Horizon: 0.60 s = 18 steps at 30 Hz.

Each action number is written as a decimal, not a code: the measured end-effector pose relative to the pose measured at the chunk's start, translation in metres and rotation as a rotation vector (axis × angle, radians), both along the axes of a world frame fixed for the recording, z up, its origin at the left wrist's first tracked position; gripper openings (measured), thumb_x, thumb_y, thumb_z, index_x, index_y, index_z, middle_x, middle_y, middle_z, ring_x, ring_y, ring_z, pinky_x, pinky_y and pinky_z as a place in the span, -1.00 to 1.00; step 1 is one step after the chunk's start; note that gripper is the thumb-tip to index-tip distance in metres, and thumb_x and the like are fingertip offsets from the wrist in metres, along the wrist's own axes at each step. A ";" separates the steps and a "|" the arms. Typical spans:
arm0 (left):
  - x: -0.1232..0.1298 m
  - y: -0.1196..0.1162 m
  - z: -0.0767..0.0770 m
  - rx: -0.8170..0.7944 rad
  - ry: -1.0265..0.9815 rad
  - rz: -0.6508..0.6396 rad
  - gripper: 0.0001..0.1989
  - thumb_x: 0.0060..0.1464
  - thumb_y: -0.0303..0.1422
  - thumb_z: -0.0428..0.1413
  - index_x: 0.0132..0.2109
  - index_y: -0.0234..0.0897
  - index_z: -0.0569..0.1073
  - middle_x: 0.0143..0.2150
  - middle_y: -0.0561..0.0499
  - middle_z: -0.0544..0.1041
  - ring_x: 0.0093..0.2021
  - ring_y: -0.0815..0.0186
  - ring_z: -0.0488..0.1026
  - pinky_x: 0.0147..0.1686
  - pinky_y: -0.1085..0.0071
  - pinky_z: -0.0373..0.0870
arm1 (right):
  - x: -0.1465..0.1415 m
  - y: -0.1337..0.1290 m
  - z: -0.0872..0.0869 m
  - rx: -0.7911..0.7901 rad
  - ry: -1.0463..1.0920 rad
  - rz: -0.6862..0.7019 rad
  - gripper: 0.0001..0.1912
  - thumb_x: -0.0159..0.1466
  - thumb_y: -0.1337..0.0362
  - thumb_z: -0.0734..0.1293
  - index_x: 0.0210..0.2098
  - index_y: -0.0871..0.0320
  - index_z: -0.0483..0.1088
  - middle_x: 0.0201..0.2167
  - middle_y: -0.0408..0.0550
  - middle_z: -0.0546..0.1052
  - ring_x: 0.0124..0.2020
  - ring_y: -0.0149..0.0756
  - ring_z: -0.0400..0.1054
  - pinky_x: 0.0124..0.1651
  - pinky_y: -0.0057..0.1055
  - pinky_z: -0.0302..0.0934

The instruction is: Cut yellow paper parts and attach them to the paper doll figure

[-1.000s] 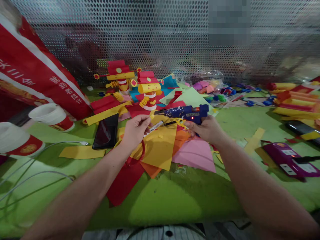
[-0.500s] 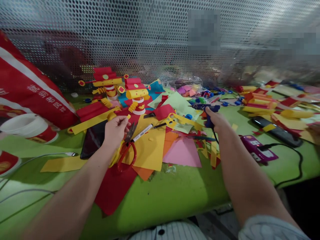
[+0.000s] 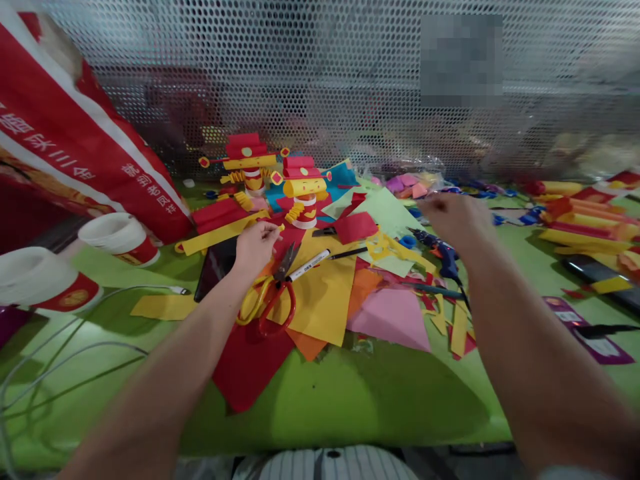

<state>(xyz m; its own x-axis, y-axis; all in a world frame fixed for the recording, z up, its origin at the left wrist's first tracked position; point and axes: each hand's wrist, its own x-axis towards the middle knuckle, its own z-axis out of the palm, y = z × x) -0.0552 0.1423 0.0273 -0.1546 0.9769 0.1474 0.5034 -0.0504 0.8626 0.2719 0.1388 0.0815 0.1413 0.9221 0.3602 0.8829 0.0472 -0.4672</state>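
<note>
My left hand (image 3: 257,248) pinches a small yellow paper piece (image 3: 281,228) between thumb and fingertips. Just below it, red-handled scissors (image 3: 281,293) and a white marker (image 3: 309,265) lie on yellow paper (image 3: 320,303). My right hand (image 3: 460,217) hangs over the table with its fingers curled in, slightly blurred, and nothing shows in them. Beside and below it a dark blue glue gun (image 3: 443,253) lies on the table, its cord running under my forearm. Two paper figures with red hats stand beyond my left hand, the nearer figure (image 3: 305,193) and the farther figure (image 3: 249,163).
White paper cups (image 3: 120,233) and a red printed bag (image 3: 100,133) stand at the left, near a white cable (image 3: 70,350). Paper scraps, a pink sheet (image 3: 393,313) and red paper (image 3: 253,367) cover the middle. A black phone-like object (image 3: 600,280) lies right. A perforated metal panel (image 3: 320,80) rises behind.
My right hand has let go of the glue gun, which now lies on the table. My left hand still pinches the yellow piece. The view has turned a little left.
</note>
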 end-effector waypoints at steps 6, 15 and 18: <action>0.002 0.008 0.003 0.098 0.325 0.027 -0.89 0.03 -0.39 0.03 -0.38 -0.26 0.44 -0.35 -0.03 0.55 -0.38 0.30 0.46 -0.32 0.40 0.34 | -0.143 0.017 -0.029 -0.264 0.542 0.361 -0.92 0.13 0.33 0.26 -0.48 0.18 0.35 -0.57 -0.13 0.44 -0.49 -0.39 0.37 -0.39 -0.46 0.24; 0.005 0.016 0.000 0.257 0.512 -0.042 -0.89 0.06 -0.45 0.00 -0.35 -0.24 0.42 -0.24 -0.07 0.53 -0.16 0.23 0.44 -0.11 0.31 0.32 | -0.186 0.045 -0.063 -0.352 1.090 0.390 -0.67 0.07 0.53 0.11 -0.25 0.16 0.36 -0.39 -0.17 0.47 -0.58 -0.53 0.34 -0.48 -0.52 0.29; 0.002 0.018 -0.003 0.252 0.511 -0.055 -0.90 0.06 -0.45 0.00 -0.33 -0.23 0.41 -0.23 -0.06 0.54 -0.16 0.22 0.45 -0.11 0.30 0.32 | -0.187 0.042 -0.061 -0.394 1.141 0.452 -0.50 0.03 0.55 0.09 -0.09 0.15 0.36 -0.30 -0.13 0.48 -0.62 -0.54 0.34 -0.52 -0.52 0.28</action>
